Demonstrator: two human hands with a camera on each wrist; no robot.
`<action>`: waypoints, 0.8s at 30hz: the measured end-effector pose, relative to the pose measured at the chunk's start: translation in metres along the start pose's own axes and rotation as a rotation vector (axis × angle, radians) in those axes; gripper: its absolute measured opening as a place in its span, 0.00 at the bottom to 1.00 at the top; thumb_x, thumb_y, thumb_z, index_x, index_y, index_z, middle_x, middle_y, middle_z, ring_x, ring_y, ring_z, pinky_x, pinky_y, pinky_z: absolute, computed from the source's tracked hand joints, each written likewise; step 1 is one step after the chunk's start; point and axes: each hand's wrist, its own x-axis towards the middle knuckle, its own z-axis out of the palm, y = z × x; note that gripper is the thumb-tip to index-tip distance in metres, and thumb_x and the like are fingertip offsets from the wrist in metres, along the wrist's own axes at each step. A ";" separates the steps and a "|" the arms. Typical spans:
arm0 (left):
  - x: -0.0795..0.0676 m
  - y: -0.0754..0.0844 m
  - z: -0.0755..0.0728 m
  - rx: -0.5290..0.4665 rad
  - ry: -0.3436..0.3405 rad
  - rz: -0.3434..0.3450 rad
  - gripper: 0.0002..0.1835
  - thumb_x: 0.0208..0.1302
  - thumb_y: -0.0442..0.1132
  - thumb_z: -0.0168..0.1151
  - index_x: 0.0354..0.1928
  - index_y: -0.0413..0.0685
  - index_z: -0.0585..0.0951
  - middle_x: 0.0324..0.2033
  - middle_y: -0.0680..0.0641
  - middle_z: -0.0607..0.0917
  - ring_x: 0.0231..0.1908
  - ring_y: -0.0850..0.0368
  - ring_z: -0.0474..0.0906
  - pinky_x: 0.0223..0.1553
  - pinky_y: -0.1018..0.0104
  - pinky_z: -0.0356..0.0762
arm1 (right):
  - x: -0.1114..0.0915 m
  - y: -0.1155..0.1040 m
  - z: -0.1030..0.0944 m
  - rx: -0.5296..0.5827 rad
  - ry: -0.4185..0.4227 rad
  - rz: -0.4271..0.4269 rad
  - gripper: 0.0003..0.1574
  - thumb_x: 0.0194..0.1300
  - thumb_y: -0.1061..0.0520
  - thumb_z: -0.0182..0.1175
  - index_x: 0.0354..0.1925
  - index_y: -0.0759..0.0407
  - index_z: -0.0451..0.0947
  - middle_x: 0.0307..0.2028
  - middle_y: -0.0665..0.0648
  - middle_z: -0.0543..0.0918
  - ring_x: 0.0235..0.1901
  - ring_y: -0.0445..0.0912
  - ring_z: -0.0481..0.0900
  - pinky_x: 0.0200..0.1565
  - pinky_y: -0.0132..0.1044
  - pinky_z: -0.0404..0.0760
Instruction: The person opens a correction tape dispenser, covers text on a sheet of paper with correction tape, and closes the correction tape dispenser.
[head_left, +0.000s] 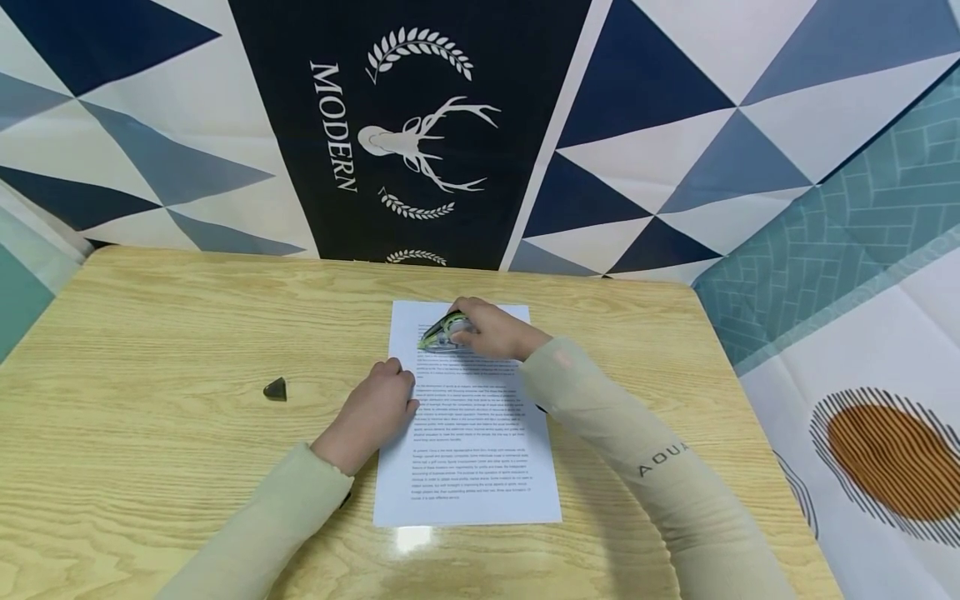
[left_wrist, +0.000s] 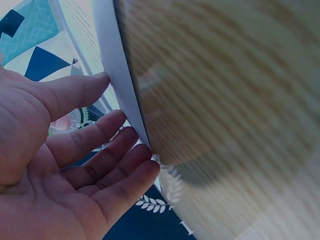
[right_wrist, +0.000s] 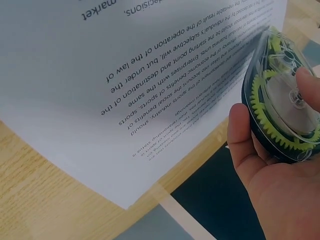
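My right hand (head_left: 495,327) grips a correction tape dispenser (head_left: 442,335) with a clear case and green gear wheels. Its tip is down at the upper lines of a printed sheet of paper (head_left: 397,492). In the right wrist view the thumb lies on the clear side of the correction tape (right_wrist: 277,107), with fingers behind it. The left hand (head_left: 378,407) rests at the sheet's left edge. Seen in the left wrist view, the fingertips (left_wrist: 131,132) touch that edge, with the fingers loosely bent.
A small dark cap (head_left: 276,389) lies on the wood-grain table (head_left: 150,433), left of the left hand. Behind the table hangs a patterned cloth (head_left: 420,225) with a deer head and triangles. Another patterned cloth (head_left: 862,333) borders the right side.
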 end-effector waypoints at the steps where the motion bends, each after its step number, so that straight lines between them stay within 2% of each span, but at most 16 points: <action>1: 0.000 0.000 0.000 0.000 0.002 0.001 0.13 0.60 0.37 0.62 0.41 0.32 0.80 0.33 0.43 0.74 0.33 0.52 0.67 0.37 0.59 0.72 | 0.000 0.000 0.001 0.005 0.000 0.000 0.20 0.69 0.52 0.52 0.56 0.58 0.67 0.45 0.56 0.75 0.41 0.46 0.73 0.49 0.40 0.72; 9: -0.001 -0.001 0.002 -0.001 0.012 0.010 0.14 0.60 0.38 0.62 0.41 0.32 0.80 0.32 0.43 0.73 0.33 0.52 0.66 0.36 0.60 0.71 | 0.001 0.002 0.004 0.000 0.005 -0.012 0.19 0.69 0.53 0.52 0.55 0.59 0.67 0.45 0.56 0.75 0.40 0.46 0.73 0.47 0.39 0.72; 15: 0.000 -0.002 0.002 0.000 0.007 0.018 0.14 0.60 0.38 0.62 0.42 0.32 0.80 0.33 0.43 0.74 0.34 0.52 0.66 0.36 0.60 0.72 | 0.000 0.004 0.004 -0.034 0.010 -0.052 0.19 0.69 0.54 0.52 0.54 0.59 0.67 0.43 0.56 0.77 0.39 0.45 0.74 0.47 0.39 0.73; 24: -0.001 -0.003 0.001 0.006 0.006 0.024 0.13 0.61 0.37 0.61 0.42 0.32 0.80 0.33 0.42 0.74 0.33 0.52 0.67 0.37 0.60 0.72 | 0.001 0.002 0.005 -0.073 0.013 -0.060 0.20 0.69 0.54 0.52 0.56 0.60 0.67 0.46 0.56 0.77 0.42 0.46 0.74 0.50 0.41 0.72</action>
